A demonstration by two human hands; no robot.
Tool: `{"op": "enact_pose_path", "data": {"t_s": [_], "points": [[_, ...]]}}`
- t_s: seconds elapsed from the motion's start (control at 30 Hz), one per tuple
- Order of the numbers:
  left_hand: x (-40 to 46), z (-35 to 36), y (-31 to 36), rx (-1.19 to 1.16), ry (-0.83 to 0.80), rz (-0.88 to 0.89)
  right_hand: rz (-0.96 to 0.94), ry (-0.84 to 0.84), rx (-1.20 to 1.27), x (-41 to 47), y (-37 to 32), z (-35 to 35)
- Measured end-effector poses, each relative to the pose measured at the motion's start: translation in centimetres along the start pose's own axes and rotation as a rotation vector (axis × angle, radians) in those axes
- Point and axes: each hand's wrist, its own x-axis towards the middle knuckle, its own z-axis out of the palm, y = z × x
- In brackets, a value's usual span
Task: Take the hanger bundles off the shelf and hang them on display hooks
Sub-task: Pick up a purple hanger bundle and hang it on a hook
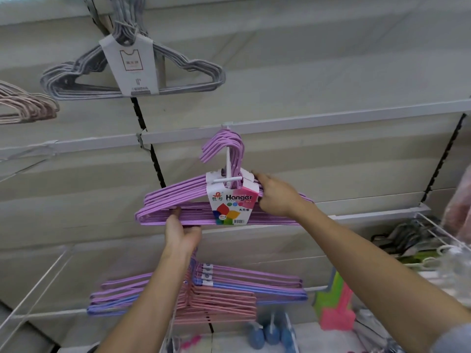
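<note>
Presently both the left hand (181, 234) and right hand (276, 197) grip the purple hanger bundle (178, 207) on its white display hook (228, 163), with more bundles (229, 294) left shelved below.

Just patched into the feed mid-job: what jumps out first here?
Dead centre, a purple hanger bundle with a bright "Hanger" label card hangs on a white display hook; the left hand grips its lower bars and the right hand holds its right shoulder. Upper left hangs a grey hanger bundle; below, purple, blue and pink bundles lie stacked on the shelf.
</note>
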Motion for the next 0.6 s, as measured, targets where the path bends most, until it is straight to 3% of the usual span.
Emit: {"op": "enact_pose_path", "data": {"t_s": [0.27, 0.6], "points": [[-1.9, -0.9, -0.4, 0.284, 0.026, -0.075, 0.040, 0.132, -0.030, -2.2, 0.5, 0.2], [-7.3, -3.1, 0.1, 0.534, -0.121, -0.219, -0.017, 0.386, -0.082, -9.5, 1.2, 1.8]]}}
